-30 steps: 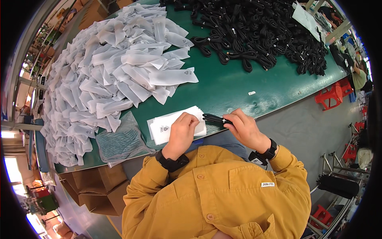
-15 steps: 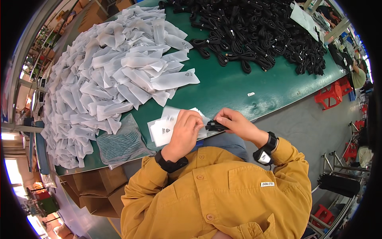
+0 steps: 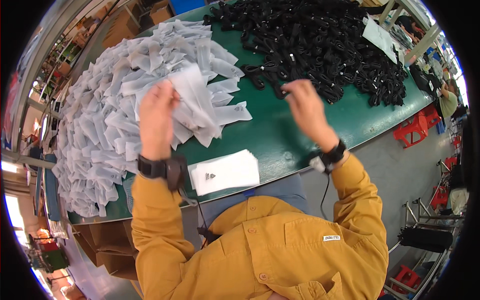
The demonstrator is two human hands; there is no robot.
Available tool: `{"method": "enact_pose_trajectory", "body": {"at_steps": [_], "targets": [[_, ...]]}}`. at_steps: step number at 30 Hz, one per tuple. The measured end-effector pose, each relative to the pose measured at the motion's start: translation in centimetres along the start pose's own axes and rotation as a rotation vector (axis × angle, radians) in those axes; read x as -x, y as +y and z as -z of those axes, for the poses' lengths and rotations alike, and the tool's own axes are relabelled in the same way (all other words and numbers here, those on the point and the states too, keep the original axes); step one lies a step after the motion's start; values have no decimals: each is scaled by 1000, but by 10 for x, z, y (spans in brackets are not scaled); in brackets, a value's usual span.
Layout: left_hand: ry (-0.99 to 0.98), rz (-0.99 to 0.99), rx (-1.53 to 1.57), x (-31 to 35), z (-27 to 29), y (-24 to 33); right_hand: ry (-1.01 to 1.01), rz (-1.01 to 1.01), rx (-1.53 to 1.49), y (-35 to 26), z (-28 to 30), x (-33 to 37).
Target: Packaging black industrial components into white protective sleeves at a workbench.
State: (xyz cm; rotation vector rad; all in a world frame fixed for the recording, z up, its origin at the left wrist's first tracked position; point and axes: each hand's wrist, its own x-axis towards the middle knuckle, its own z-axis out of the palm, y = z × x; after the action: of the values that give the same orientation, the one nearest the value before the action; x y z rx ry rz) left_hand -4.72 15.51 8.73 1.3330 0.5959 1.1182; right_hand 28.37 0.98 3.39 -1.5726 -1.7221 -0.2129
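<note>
My left hand (image 3: 159,112) is over the pile of filled pouches, fingers closed at the edge of a translucent white pouch (image 3: 192,92). Motion blurs both the hand and that pouch. Out to the right, my right hand (image 3: 306,107) reaches to the near edge of a heap of coiled black cables (image 3: 320,55). Its fingers look apart, close to one cable bundle; whether they touch it is unclear. A stack of flat white pouches (image 3: 227,172) with a small dark print lies at the table's near edge, between my forearms.
Filled white pouches (image 3: 105,120) are heaped across the left of the green table (image 3: 300,145). A white sheet (image 3: 380,37) lies on the cable heap. Cardboard boxes (image 3: 115,250) stand below the table's left edge, and red stools (image 3: 412,130) on the floor at right.
My hands were together over the flat pouches, with a black cable at the right one. Now they are apart: the left moved up-left with a pouch, the right up-right to the cables.
</note>
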Motion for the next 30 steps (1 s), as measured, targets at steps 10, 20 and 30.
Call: {"method": "enact_pose_trajectory", "body": {"at_steps": [10,20,30], "targets": [[128,-102,-1406,190,52,-11,-306,-128,414,62,13,30],[174,129,-1501,218,67,-38,-553,-118,161,-46,22,73],[-362,-237,-874,160,-73,-54,-272,455,263,-23,19,49]]}}
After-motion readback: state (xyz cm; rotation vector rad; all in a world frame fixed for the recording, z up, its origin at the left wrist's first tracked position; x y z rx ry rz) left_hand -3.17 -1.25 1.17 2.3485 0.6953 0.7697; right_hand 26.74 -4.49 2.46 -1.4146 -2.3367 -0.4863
